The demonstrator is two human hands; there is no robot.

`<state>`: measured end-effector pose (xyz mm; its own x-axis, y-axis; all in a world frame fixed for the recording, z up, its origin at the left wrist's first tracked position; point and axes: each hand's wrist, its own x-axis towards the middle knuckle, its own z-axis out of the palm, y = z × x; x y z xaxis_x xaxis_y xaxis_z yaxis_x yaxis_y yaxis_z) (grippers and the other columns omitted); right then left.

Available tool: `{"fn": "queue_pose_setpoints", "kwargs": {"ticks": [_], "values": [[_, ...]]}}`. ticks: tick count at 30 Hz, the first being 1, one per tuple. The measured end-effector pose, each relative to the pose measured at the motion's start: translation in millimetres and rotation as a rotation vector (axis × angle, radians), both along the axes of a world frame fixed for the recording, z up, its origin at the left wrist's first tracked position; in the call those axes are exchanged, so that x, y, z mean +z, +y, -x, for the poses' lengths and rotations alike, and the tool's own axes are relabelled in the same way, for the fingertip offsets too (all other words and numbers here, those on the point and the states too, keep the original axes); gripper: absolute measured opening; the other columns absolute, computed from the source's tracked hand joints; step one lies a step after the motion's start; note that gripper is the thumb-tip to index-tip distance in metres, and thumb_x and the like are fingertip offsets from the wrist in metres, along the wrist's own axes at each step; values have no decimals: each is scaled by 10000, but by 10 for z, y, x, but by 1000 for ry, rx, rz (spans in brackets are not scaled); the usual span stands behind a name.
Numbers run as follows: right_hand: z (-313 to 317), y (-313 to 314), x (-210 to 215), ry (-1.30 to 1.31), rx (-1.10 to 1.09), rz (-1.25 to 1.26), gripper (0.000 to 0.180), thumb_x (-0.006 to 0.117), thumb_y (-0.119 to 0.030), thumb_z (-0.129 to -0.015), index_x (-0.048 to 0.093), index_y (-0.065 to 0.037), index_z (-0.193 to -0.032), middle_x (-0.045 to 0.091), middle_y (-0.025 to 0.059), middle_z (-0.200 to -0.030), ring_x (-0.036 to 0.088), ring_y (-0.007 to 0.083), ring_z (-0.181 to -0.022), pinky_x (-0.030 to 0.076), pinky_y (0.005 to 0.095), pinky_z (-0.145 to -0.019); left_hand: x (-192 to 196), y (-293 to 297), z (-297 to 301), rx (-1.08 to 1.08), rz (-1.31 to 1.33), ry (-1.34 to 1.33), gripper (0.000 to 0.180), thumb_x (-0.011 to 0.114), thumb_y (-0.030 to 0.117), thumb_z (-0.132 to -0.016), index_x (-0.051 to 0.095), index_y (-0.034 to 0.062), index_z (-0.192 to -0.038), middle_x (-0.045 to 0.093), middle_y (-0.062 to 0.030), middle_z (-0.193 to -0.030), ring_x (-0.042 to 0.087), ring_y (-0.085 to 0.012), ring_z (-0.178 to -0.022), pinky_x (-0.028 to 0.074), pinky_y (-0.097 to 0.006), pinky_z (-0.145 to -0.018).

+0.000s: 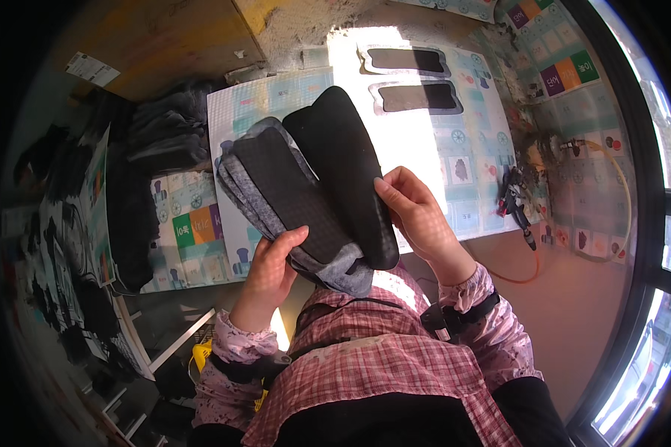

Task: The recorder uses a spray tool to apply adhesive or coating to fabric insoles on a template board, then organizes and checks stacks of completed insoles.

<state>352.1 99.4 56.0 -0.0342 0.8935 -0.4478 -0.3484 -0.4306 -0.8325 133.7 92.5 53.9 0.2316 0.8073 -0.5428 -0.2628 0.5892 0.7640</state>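
My left hand (268,270) is closed on a small stack of grey mottled fabric pieces (294,195), long and narrow with a dark panel down the middle; its thumb presses on top. Between the thumb and fingers of my right hand (417,208) is a smooth black elongated panel (341,167), broad and rounded at its ends. It tilts beside the stack and overlaps its right edge. Both are held above the near part of the table, in front of my body. The fingers under the stack are mostly hidden.
Two grey-edged pieces with dark centres, one farther (406,61) and one nearer (417,97), lie on the paper-covered table (477,194). Dark fabric piles (168,127) stand at the left. A spray gun (516,205) with an orange hose hangs at the table's right edge.
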Motion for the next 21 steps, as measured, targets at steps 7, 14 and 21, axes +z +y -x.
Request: {"fn": "queue_pose_setpoints", "kwargs": {"ticks": [7, 14, 21], "values": [[300, -257, 57, -700, 78, -510, 470, 601, -98, -813, 348, -54, -1207, 624, 123, -919, 621, 202, -803, 492, 289, -593, 21, -65, -155, -170, -303, 258, 306, 535, 16, -823, 487, -33, -1121, 561, -85, -1058, 528, -135, -961, 415, -272, -862], [40, -52, -20, -703, 90, -424, 270, 585, -43, -797, 527, 10, -1055, 630, 108, -837, 592, 164, -733, 472, 309, -670, 155, -147, -224, -80, -446, 368, 290, 533, -35, -795, 500, -46, -1083, 570, -98, -1010, 548, -174, -920, 409, -270, -833], [-1822, 232, -8, -1074, -348, -359, 210, 536, -64, -846, 559, 31, -1032, 631, 97, -819, 606, 220, -740, 471, 290, -672, 279, -82, 109, 237, -60, 205, 327, 518, 50, -770, 508, -1, -1092, 542, -101, -1051, 544, -200, -971, 459, -332, -839]]}}
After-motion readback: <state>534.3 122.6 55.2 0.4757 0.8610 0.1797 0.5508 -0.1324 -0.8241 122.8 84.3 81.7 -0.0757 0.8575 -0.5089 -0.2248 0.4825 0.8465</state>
